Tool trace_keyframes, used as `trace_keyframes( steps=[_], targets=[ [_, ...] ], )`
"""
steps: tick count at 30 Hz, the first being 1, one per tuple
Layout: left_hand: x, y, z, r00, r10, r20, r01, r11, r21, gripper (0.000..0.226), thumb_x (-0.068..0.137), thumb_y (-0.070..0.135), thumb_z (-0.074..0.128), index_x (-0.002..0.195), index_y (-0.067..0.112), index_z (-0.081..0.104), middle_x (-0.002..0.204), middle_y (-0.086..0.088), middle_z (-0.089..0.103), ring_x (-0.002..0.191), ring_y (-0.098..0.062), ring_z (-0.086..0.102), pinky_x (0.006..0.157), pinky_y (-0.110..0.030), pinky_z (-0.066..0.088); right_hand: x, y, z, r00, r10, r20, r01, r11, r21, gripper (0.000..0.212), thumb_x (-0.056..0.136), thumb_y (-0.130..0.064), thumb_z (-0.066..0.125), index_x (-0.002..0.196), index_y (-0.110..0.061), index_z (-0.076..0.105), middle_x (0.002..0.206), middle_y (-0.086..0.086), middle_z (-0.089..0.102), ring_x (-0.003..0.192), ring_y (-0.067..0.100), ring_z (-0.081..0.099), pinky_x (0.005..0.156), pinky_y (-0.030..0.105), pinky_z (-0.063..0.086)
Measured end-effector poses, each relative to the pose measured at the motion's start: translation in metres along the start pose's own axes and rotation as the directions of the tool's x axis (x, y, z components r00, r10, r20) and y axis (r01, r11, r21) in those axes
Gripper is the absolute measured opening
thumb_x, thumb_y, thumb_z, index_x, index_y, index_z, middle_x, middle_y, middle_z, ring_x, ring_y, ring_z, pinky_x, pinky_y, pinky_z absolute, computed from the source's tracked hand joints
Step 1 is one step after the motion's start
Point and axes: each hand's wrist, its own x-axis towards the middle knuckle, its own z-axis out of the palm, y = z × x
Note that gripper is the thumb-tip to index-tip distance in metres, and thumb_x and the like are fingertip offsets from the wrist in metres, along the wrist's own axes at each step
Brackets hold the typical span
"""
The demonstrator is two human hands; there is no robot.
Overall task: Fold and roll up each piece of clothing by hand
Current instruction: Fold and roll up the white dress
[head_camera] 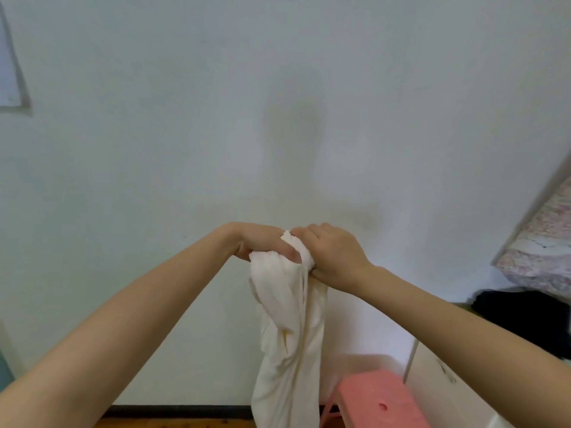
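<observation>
Through the head camera I saw both arms stretched forward and raised in front of a pale wall (278,103), the two hands meeting at the top of a cream garment (289,335). My left hand (265,242) was closed around the bunched upper edge of the cloth, its thumb lying across the gathered fabric, and my right hand (333,254) was clenched on the same bunch just beside it, the two hands touching or nearly so. The garment hung straight down from that shared grip in loose vertical folds, held clear in the air and well above the floor, its lower end running out of the bottom of the view. Behind and below it to the right stood a pink plastic stool (380,400) with a small round hole in its seat, and a white cabinet (438,390) stood just beside the stool. On top of the cabinet, partly behind my right forearm, lay a dark heap of clothing (525,316); I could not tell what pieces it held. Above that heap a pink patterned cushion or mattress (543,242) leaned against the wall. A dark skirting strip (179,410) ran along the foot of the wall over a wooden floor (173,424), and a sheet of paper (7,72) hung at the far upper left.
</observation>
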Motion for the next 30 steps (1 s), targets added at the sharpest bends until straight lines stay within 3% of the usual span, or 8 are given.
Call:
trace_keyframes(
  steps=[4, 6, 9, 13, 15, 22, 27, 30],
  targets=[
    [-0.013, 0.015, 0.011, 0.993, 0.053, -0.109, -0.002, 0.905, 0.426, 0.076, 0.076, 0.042, 0.076, 0.138, 0.019, 0.04, 0.132, 0.005, 0.055, 0.121, -0.019, 0.054, 0.098, -0.028, 0.046, 0.006, -0.001, -0.008, 0.876, 0.242, 0.416, -0.316, 0.941, 0.118, 0.048, 0.073, -0.032, 0.066, 0.117, -0.024, 0.049, 0.101, -0.004, 0.063, 0.09, 0.024, 0.061, 0.068, 0.035, 0.049],
    [-0.01, 0.012, 0.028, 0.913, 0.155, -0.379, 0.192, 0.655, 0.731, 0.116, 0.06, 0.063, 0.078, 0.149, 0.021, 0.017, 0.143, 0.0, 0.041, 0.13, -0.025, 0.043, 0.106, -0.039, 0.037, 0.011, 0.006, -0.006, 0.811, 0.281, 0.513, -0.443, 0.868, 0.223, 0.044, 0.068, -0.032, 0.071, 0.107, -0.024, 0.051, 0.093, -0.005, 0.063, 0.085, 0.021, 0.061, 0.068, 0.035, 0.049],
    [0.001, -0.007, 0.056, 0.787, 0.443, -0.43, 0.346, 0.26, 0.901, 0.132, 0.055, 0.067, 0.076, 0.151, 0.02, 0.0, 0.143, -0.01, 0.035, 0.131, -0.033, 0.036, 0.109, -0.054, 0.025, 0.018, 0.018, -0.002, 0.782, 0.249, 0.571, -0.522, 0.763, 0.382, 0.031, 0.061, -0.027, 0.077, 0.081, -0.024, 0.054, 0.08, -0.006, 0.061, 0.075, 0.015, 0.059, 0.064, 0.033, 0.046],
    [0.015, -0.029, 0.056, 0.518, 0.792, -0.323, 0.277, 0.202, 0.939, 0.101, 0.057, 0.048, 0.078, 0.143, 0.018, 0.034, 0.096, -0.005, 0.061, 0.079, -0.028, 0.06, 0.07, -0.037, 0.046, 0.028, 0.026, -0.017, 0.674, 0.113, 0.73, -0.647, 0.567, 0.51, 0.023, 0.066, -0.015, 0.079, 0.079, -0.023, 0.062, 0.072, -0.008, 0.066, 0.067, 0.009, 0.063, 0.059, 0.024, 0.047],
    [0.017, -0.031, 0.056, 0.415, 0.841, -0.349, 0.216, 0.281, 0.935, 0.08, 0.061, 0.048, 0.074, 0.134, 0.024, 0.05, 0.074, 0.002, 0.057, 0.059, -0.024, 0.057, 0.052, -0.028, 0.033, 0.032, 0.031, -0.022, 0.608, 0.043, 0.793, -0.685, 0.532, 0.497, 0.028, 0.064, -0.02, 0.08, 0.086, -0.027, 0.064, 0.079, -0.009, 0.069, 0.076, 0.011, 0.068, 0.065, 0.027, 0.052],
    [0.01, -0.008, 0.036, 0.793, 0.278, -0.541, 0.192, 0.729, 0.657, 0.033, 0.071, 0.044, 0.065, 0.099, 0.032, 0.052, 0.086, 0.008, 0.063, 0.083, -0.02, 0.063, 0.066, -0.032, 0.048, 0.033, 0.04, -0.034, 0.576, 0.232, 0.783, -0.603, 0.768, 0.215, 0.071, 0.079, -0.053, 0.068, 0.139, -0.024, 0.044, 0.137, -0.004, 0.05, 0.121, 0.017, 0.051, 0.1, 0.03, 0.041],
    [0.003, -0.008, 0.003, 0.941, -0.005, -0.339, 0.116, 0.944, 0.308, 0.034, 0.069, 0.025, 0.075, 0.1, 0.019, 0.061, 0.093, -0.001, 0.069, 0.081, -0.022, 0.068, 0.067, -0.031, 0.053, 0.005, 0.023, -0.035, 0.823, 0.185, 0.537, -0.392, 0.87, 0.3, 0.1, 0.07, -0.062, 0.072, 0.15, -0.026, 0.022, 0.151, 0.001, 0.034, 0.137, 0.019, 0.035, 0.112, 0.035, 0.03],
    [0.004, -0.003, -0.006, 0.97, -0.068, -0.235, 0.108, 0.982, 0.158, 0.048, 0.066, 0.023, 0.072, 0.111, 0.015, 0.061, 0.103, -0.01, 0.07, 0.092, -0.031, 0.069, 0.079, -0.045, 0.053, -0.015, 0.003, -0.014, 0.931, 0.036, 0.362, -0.041, 0.999, 0.007, 0.115, 0.059, -0.073, 0.069, 0.149, -0.031, 0.012, 0.154, 0.011, 0.03, 0.14, 0.033, 0.03, 0.115, 0.053, 0.021]
  ],
)
